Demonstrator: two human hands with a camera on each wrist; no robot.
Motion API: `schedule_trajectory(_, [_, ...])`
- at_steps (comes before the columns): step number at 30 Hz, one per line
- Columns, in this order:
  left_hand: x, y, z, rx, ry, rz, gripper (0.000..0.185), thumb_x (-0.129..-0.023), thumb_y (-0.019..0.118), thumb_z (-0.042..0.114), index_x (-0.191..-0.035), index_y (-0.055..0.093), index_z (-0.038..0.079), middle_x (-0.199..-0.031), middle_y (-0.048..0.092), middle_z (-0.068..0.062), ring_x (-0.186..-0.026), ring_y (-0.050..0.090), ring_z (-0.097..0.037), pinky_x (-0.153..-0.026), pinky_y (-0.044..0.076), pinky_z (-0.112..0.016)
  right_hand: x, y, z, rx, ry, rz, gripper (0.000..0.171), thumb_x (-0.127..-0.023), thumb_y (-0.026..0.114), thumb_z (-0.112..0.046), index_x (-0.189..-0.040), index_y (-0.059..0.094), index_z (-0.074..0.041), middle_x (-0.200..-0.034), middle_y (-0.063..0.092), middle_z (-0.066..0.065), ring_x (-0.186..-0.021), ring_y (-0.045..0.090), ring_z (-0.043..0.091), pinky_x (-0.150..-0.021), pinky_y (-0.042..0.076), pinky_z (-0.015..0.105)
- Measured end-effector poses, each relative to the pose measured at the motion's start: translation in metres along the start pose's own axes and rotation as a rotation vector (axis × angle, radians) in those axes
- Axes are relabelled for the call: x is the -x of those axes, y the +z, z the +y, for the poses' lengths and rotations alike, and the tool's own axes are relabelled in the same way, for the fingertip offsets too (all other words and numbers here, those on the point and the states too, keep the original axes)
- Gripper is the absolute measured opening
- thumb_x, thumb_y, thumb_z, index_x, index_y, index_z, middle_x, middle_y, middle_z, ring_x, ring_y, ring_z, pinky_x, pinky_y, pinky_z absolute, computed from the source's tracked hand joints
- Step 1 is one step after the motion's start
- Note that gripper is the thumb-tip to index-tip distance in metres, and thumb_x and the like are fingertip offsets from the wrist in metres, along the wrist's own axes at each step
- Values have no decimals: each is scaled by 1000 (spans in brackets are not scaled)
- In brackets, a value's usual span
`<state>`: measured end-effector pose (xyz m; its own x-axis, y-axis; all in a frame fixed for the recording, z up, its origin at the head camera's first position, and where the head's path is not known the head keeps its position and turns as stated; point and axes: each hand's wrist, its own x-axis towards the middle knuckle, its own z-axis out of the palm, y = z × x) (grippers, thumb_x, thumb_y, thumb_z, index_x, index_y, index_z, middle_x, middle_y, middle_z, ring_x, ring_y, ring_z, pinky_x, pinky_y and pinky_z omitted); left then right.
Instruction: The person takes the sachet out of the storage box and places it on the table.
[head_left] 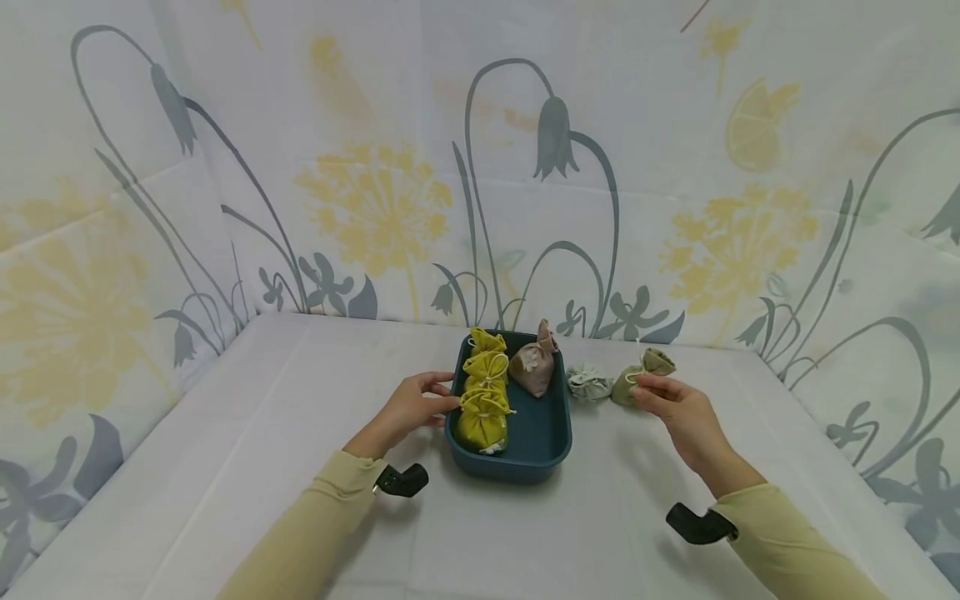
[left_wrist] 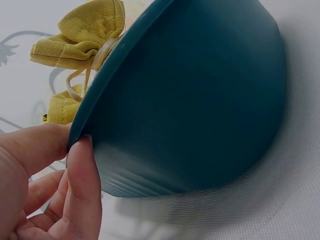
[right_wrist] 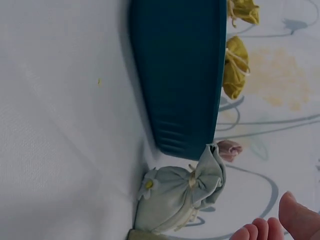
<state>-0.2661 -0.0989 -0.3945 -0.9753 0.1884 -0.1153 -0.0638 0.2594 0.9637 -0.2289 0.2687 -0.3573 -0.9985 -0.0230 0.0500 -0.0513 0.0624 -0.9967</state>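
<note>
My left hand (head_left: 414, 407) pinches the left rim of a dark blue bin (head_left: 510, 468), thumb on one side and fingers on the other, as the left wrist view shows. Three yellow drawstring pouches (head_left: 483, 425) stand in a row along the bin's left side, and a dusty pink pouch (head_left: 533, 371) leans at its back right. On the right, my right hand (head_left: 686, 417) has thumb and index finger together at the tied neck of an olive green pouch (head_left: 627, 388). That pouch sits on the table, and its white cord shows at the fingertips.
A pale mint pouch (right_wrist: 167, 197) with a white flower stands between the bin and the olive pouch. The white tabletop (head_left: 300, 500) runs back to a cloth wall (head_left: 420, 125) with printed flowers. Black wrist cameras (head_left: 701, 525) hang at both cuffs.
</note>
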Motion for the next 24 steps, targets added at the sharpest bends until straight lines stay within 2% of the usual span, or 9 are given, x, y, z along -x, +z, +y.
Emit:
schedule_trajectory(3, [1, 0, 0, 2, 0, 1, 49, -86, 67, 10, -132, 50, 5, -109, 55, -14, -72, 61, -19, -65, 55, -30, 1, 4, 0, 24, -4, -5, 12, -88, 65, -12, -98, 66, -17, -99, 57, -9, -91, 56, 3, -82, 45, 17])
schedule_trajectory(7, [1, 0, 1, 5, -1, 2, 50, -86, 67, 10, -133, 50, 6, -109, 55, -14, -72, 61, -19, -65, 55, -30, 2, 10, -1, 87, -1, -11, 24, -89, 65, -15, -110, 63, -6, -100, 56, -10, -92, 55, 1, -82, 45, 16])
schedule_trajectory(10, [1, 0, 1, 5, -2, 1, 50, -86, 67, 10, -133, 50, 6, -109, 55, -14, -73, 61, -19, -65, 55, -30, 2, 15, -2, 126, -4, -26, 39, -90, 64, -15, -120, 54, 7, -103, 56, -6, -92, 54, 2, -82, 45, 16])
schedule_trajectory(14, [0, 1, 1, 4, -4, 1, 50, -86, 68, 10, -132, 51, 6, -108, 55, -13, -73, 61, -19, -65, 55, -30, 3, 22, -3, 134, -14, -53, 46, -90, 63, -13, -124, 48, 13, -106, 57, 2, -92, 55, 4, -83, 45, 19])
schedule_trajectory(19, [-1, 1, 0, 2, -11, 3, 49, -86, 67, 10, -132, 51, 6, -109, 55, -13, -72, 61, -19, -65, 54, -30, 1, 34, -3, 136, -19, -69, 48, -90, 63, -13, -125, 46, 16, -109, 56, 12, -92, 56, 9, -84, 46, 20])
schedule_trajectory(24, [-1, 1, 1, -1, -14, 5, 50, -86, 68, 11, -133, 50, 7, -109, 55, -13, -72, 61, -19, -65, 54, -30, 1, 43, -4, 167, -11, -86, 48, -89, 64, -14, -124, 48, 14, -109, 55, 13, -94, 55, 13, -84, 45, 19])
